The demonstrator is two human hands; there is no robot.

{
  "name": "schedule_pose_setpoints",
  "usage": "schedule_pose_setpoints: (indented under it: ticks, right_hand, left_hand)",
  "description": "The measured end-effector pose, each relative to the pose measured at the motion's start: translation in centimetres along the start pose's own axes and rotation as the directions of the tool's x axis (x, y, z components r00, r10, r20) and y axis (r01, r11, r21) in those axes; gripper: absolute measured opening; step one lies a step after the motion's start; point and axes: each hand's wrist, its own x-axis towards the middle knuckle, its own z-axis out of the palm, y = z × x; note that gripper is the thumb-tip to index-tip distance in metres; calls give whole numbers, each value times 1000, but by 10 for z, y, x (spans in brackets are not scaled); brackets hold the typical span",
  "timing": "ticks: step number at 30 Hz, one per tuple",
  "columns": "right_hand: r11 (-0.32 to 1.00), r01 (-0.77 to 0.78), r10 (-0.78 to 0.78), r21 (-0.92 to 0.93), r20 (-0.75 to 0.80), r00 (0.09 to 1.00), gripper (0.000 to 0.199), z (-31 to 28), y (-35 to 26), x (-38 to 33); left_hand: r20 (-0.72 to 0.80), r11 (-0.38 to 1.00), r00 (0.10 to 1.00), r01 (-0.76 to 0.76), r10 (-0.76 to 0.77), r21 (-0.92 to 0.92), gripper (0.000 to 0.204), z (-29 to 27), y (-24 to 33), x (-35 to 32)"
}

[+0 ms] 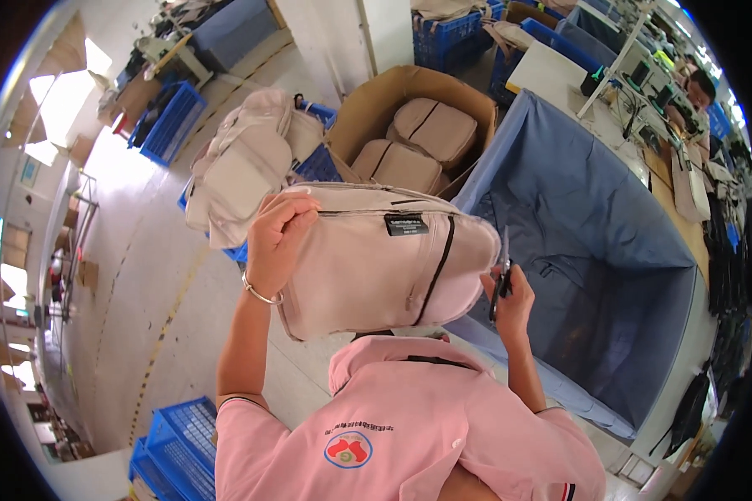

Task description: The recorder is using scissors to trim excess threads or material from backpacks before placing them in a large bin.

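Observation:
A beige backpack panel (355, 275) with zippers, a black stripe and a small dark label hangs in front of my chest. My left hand (277, 238) is closed on its upper left edge, fingers curled over the rim. In my right hand (515, 307) is a pair of scissors (504, 284) with black handles, its blades pointing up beside the bag's right edge. The right thumb lies close to the bag's side; whether it presses on the fabric I cannot tell.
Beyond the bag stands a cardboard box (342, 125) holding finished-looking beige bags. Beige bags (242, 167) are heaped on a blue crate to its left. A large blue fabric-lined bin (635, 334) is on my right, beside a sewing worktable (551, 79). Blue crates (175, 451) stand lower left. A person (695, 96) sits far right.

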Motion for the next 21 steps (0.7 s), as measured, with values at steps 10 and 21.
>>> schedule_pose_setpoints:
  ticks: [10, 21]
  right_hand:
    - [907, -404, 417, 119, -379, 826, 25, 35, 2, 2]
    - [835, -541, 542, 97, -312, 780, 29, 154, -47, 40]
  left_hand:
    - [15, 919, 999, -28, 37, -394, 14, -4, -94, 188]
    - [388, 902, 893, -45, 229, -429, 38, 92, -269, 451]
